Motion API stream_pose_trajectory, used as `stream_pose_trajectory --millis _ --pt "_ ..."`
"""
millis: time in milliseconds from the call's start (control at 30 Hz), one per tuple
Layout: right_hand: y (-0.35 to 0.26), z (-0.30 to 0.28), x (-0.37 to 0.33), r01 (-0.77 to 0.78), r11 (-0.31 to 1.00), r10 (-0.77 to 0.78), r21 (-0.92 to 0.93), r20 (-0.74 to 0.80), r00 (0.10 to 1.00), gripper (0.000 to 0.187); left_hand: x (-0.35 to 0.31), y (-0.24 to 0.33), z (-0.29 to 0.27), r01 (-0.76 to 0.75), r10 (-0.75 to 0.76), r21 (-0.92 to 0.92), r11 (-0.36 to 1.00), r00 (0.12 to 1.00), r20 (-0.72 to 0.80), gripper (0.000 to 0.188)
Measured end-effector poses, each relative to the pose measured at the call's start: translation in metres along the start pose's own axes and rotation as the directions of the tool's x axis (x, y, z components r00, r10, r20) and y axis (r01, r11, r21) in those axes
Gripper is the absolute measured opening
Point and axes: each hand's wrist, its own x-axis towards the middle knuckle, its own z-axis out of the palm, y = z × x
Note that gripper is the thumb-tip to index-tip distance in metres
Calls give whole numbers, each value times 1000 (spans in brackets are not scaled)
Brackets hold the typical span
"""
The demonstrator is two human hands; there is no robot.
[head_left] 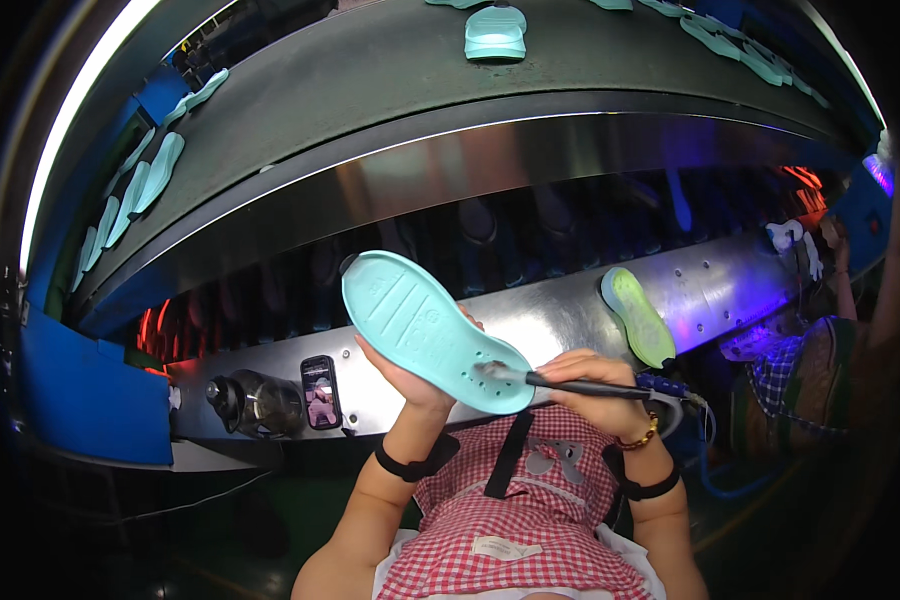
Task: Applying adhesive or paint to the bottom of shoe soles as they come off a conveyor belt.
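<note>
My left hand [410,383] is wrapped round a turquoise shoe sole [415,315] from beneath, holding it tilted above the metal ledge. Raised lines and small holes mark the face turned up. In my right hand [602,402] is a glue brush [585,388] with a black handle and a grey tube curving away from its back end. Its bristles touch the sole near the holes at the lower right end. The left hand's fingertips are partly hidden behind the sole.
On the metal ledge [555,315] lie a yellow-green sole [638,318], a phone [321,392] and a dark bottle [260,403]. Behind it, a conveyor belt [340,90] carries turquoise soles [495,33]. Another person's hand [836,240] shows at far right, near white gloves [795,240].
</note>
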Motion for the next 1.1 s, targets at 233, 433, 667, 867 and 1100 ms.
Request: stream_pose_trajectory --millis 233,433,667,867,1100 --pt "6 -7 -5 -51 987 43 152 57 997 23 0 4 3 -7 0 80 997 997 81 91" --pt "13 -7 -5 -21 1000 25 -16 276 961 22 1 9 5 53 -65 89 995 989 132 89" --pt "12 11 -5 -297 499 449 814 50 892 19 -32 -4 27 184 -240 -234 955 941 -238 77" --pt "-8 5 -2 -244 965 214 96 247 945 22 -27 -3 -14 389 -385 32 921 892 236 60" --pt "-18 -6 6 -18 987 97 -161 499 861 22 -15 9 -24 758 -764 113 643 621 177 50"
